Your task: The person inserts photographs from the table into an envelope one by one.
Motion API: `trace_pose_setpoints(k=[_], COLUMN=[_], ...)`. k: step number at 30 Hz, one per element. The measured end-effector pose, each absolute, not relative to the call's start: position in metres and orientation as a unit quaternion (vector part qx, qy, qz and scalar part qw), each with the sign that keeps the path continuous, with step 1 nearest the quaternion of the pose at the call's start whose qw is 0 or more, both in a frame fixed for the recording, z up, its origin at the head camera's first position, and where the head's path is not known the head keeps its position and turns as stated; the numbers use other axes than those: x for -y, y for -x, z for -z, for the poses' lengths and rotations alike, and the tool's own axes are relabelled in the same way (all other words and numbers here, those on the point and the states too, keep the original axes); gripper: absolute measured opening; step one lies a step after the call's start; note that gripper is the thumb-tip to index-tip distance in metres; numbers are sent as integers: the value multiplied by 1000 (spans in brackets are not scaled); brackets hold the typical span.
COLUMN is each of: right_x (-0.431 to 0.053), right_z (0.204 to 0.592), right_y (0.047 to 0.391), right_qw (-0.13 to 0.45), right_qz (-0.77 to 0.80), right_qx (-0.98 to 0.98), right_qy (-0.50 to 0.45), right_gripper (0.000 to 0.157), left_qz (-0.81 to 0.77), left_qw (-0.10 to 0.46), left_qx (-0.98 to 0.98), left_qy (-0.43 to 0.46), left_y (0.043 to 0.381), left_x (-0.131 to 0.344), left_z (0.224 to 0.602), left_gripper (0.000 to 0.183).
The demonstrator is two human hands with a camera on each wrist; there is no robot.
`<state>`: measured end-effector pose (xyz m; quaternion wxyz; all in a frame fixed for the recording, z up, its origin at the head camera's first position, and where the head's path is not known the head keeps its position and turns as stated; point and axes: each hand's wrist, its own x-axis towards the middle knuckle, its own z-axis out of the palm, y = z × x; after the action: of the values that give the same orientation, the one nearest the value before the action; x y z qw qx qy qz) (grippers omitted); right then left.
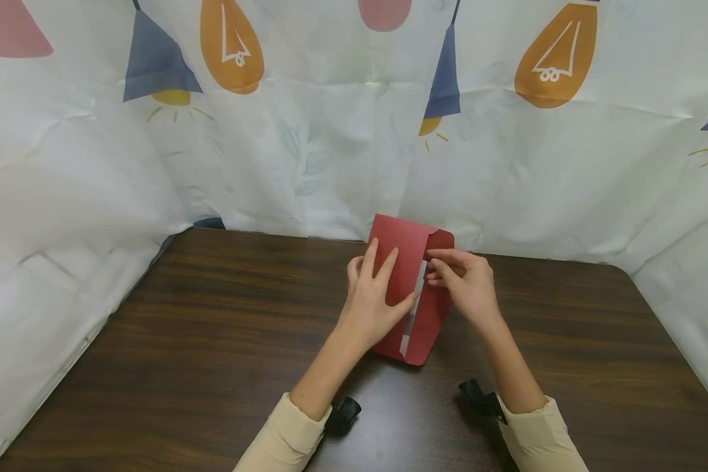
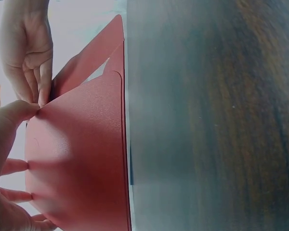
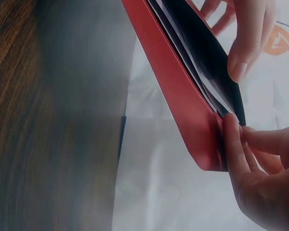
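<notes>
A red paper envelope (image 1: 398,239) stands tilted on the dark table, its flap (image 1: 439,301) folded back on the right. White paper (image 1: 413,314) shows along its mouth, and in the right wrist view pale sheets (image 3: 202,72) lie inside between the red walls. My left hand (image 1: 368,305) lies spread over the front panel, fingers fairly straight, thumb at the mouth's edge. With thumb and fingertips, my right hand (image 1: 466,282) pinches the envelope's rim near the far end of the mouth, where the paper edge also meets the fingers.
The brown wood-grain table (image 1: 242,341) ends at a white curtain (image 1: 330,144) printed with lamps and bulbs, close behind the envelope. Black wrist cameras sit at both cuffs, the left one (image 1: 343,416) and the right one (image 1: 480,398).
</notes>
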<state>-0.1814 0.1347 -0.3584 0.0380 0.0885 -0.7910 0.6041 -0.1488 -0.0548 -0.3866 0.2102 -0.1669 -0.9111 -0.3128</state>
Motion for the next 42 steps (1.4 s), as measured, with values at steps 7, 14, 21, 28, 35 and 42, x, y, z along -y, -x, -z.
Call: trace_pose_setpoints(k=[7, 14, 21, 28, 35, 42], right_x=[-139, -144, -150, -155, -158, -161], right_z=[356, 357, 362, 364, 367, 369], right_y=[182, 184, 187, 189, 190, 193], right_qw=[69, 107, 126, 118, 110, 97], right_qz=[-609, -535, -490, -482, -467, -455], right_qx=[786, 836, 860, 866, 874, 882], right_qy=[-74, -67, -66, -69, -75, -78], right_gripper=[26, 22, 21, 23, 23, 22], left_qz=[315, 323, 330, 325, 316, 301], left_qw=[175, 141, 99, 35, -5, -7], left_qx=[920, 925, 928, 935, 940, 944], left_qy=[150, 143, 140, 139, 131, 134], left_y=[149, 150, 152, 154, 153, 152], left_x=[55, 57, 58, 57, 55, 50], left_z=[386, 386, 391, 395, 401, 407], left_gripper=[77, 77, 77, 78, 79, 79])
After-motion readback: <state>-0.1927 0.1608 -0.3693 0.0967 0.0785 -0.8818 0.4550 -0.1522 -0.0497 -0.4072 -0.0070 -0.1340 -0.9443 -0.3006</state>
